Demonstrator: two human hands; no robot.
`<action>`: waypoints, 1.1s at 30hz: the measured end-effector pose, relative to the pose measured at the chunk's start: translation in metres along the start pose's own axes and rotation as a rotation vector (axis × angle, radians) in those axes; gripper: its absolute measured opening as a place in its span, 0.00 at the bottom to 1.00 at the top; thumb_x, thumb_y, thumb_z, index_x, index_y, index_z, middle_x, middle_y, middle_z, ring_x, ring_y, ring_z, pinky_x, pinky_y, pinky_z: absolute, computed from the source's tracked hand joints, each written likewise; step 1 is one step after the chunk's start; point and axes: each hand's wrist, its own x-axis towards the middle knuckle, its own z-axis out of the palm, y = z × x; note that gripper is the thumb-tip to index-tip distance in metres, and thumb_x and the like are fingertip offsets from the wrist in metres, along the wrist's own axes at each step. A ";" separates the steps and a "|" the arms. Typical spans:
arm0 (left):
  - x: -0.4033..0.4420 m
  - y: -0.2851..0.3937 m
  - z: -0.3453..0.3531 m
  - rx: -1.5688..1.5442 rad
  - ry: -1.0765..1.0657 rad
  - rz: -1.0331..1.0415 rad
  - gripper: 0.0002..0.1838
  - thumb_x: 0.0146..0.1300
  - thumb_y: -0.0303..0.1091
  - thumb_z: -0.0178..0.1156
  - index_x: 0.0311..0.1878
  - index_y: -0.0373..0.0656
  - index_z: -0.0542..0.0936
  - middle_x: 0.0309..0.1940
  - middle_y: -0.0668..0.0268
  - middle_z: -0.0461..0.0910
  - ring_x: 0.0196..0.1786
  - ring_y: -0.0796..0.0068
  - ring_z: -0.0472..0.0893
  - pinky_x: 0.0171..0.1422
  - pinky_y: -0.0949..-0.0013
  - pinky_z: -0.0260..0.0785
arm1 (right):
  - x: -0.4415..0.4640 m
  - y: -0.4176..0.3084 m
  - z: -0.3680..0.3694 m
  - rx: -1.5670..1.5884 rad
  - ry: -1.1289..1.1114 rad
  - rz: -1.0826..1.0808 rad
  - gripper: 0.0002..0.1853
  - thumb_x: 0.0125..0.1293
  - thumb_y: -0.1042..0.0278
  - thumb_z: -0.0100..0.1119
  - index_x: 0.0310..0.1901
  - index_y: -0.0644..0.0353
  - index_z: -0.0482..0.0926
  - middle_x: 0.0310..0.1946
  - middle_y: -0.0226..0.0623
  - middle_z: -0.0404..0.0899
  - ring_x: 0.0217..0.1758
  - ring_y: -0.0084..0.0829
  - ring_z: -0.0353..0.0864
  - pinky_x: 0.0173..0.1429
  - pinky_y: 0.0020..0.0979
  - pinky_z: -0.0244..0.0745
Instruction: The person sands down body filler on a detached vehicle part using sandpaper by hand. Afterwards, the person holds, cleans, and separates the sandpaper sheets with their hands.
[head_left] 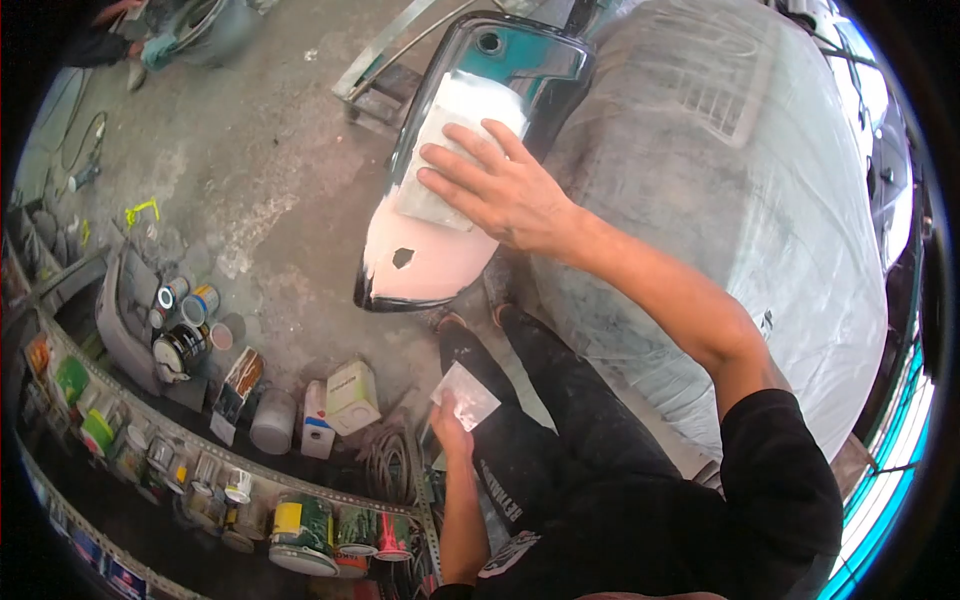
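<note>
A long car body part [520, 60], glossy black at its rim, bears a pale pink filler area [430, 255] with a small dark hole near its lower end. On it lies a flat whitish block or sheet [425, 190]. My right hand [500, 190] rests on this block with its fingers spread, pressing it flat against the part. Lower down, beside my thigh, my left hand [452, 425] is closed on the edge of a square, pale, dusty sheet [470, 397].
A vehicle under translucent plastic [720, 200] stands at the right. Metal shelving [250, 468] with paint cans runs along the lower left; more cans [182, 345] stand on the floor. A metal stand [385, 95] is behind the part. Another person's gloved hand [158, 50] shows top left.
</note>
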 end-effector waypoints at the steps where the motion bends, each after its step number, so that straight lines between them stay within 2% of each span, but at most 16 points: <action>1: 0.000 0.000 0.001 0.002 -0.001 -0.001 0.19 0.78 0.38 0.62 0.59 0.30 0.80 0.48 0.58 0.86 0.46 0.66 0.87 0.52 0.64 0.80 | -0.001 0.002 0.001 0.006 0.008 -0.006 0.27 0.61 0.69 0.61 0.64 0.61 0.80 0.70 0.43 0.73 0.76 0.48 0.69 0.76 0.58 0.64; 2: 0.000 0.000 0.002 0.004 -0.001 -0.001 0.19 0.78 0.38 0.62 0.59 0.30 0.80 0.48 0.57 0.86 0.46 0.66 0.87 0.52 0.64 0.80 | -0.003 0.003 0.002 0.006 0.008 -0.003 0.27 0.61 0.69 0.61 0.64 0.61 0.80 0.70 0.43 0.73 0.76 0.48 0.69 0.76 0.58 0.64; 4: -0.001 0.003 0.004 0.011 -0.001 -0.001 0.19 0.78 0.38 0.61 0.59 0.29 0.80 0.48 0.57 0.86 0.46 0.66 0.87 0.52 0.64 0.80 | -0.009 0.004 0.006 0.041 -0.027 0.026 0.35 0.58 0.72 0.63 0.71 0.58 0.74 0.75 0.40 0.69 0.78 0.48 0.67 0.77 0.57 0.63; 11: 0.000 0.005 0.013 0.029 0.013 -0.019 0.19 0.78 0.37 0.60 0.60 0.28 0.80 0.50 0.56 0.86 0.47 0.65 0.87 0.53 0.63 0.80 | -0.055 0.020 0.010 0.026 -0.034 0.054 0.33 0.58 0.71 0.63 0.69 0.59 0.76 0.74 0.40 0.70 0.77 0.47 0.67 0.76 0.56 0.64; 16: 0.000 0.000 0.017 0.049 -0.001 0.003 0.20 0.79 0.36 0.60 0.61 0.27 0.79 0.52 0.54 0.86 0.49 0.64 0.87 0.55 0.63 0.79 | -0.090 0.025 0.017 0.029 -0.068 0.087 0.35 0.58 0.71 0.64 0.71 0.56 0.74 0.76 0.38 0.68 0.78 0.46 0.67 0.77 0.56 0.64; 21: -0.004 0.003 0.022 0.069 0.006 -0.001 0.20 0.79 0.36 0.59 0.61 0.27 0.79 0.52 0.55 0.85 0.50 0.63 0.87 0.57 0.63 0.78 | -0.104 0.025 -0.002 0.062 -0.139 0.139 0.34 0.58 0.71 0.64 0.70 0.55 0.75 0.75 0.37 0.69 0.77 0.45 0.67 0.76 0.57 0.64; 23: -0.003 0.004 0.021 0.064 -0.005 0.010 0.20 0.79 0.36 0.59 0.61 0.27 0.79 0.52 0.55 0.85 0.51 0.63 0.87 0.57 0.63 0.78 | -0.097 0.024 -0.008 0.084 -0.158 0.163 0.33 0.58 0.71 0.64 0.69 0.55 0.76 0.74 0.37 0.70 0.77 0.45 0.68 0.76 0.57 0.64; 25: -0.001 0.002 0.018 0.060 -0.011 0.023 0.20 0.79 0.36 0.59 0.61 0.27 0.79 0.52 0.55 0.85 0.51 0.63 0.87 0.57 0.62 0.78 | -0.077 0.023 -0.014 0.076 0.026 0.159 0.34 0.55 0.76 0.63 0.68 0.57 0.76 0.73 0.39 0.72 0.75 0.47 0.69 0.76 0.57 0.64; 26: 0.000 0.001 0.016 0.061 0.000 0.035 0.20 0.79 0.36 0.59 0.62 0.27 0.79 0.53 0.55 0.85 0.51 0.63 0.87 0.57 0.62 0.78 | -0.065 0.024 -0.016 0.073 0.030 0.157 0.34 0.55 0.76 0.63 0.68 0.57 0.76 0.73 0.39 0.72 0.75 0.47 0.69 0.76 0.57 0.64; 33: 0.004 0.001 0.010 0.054 -0.001 0.019 0.20 0.77 0.36 0.61 0.62 0.28 0.78 0.52 0.55 0.85 0.50 0.62 0.87 0.56 0.61 0.80 | -0.004 0.046 -0.002 -0.006 0.118 0.041 0.31 0.59 0.71 0.63 0.67 0.57 0.77 0.71 0.38 0.73 0.74 0.47 0.72 0.75 0.56 0.66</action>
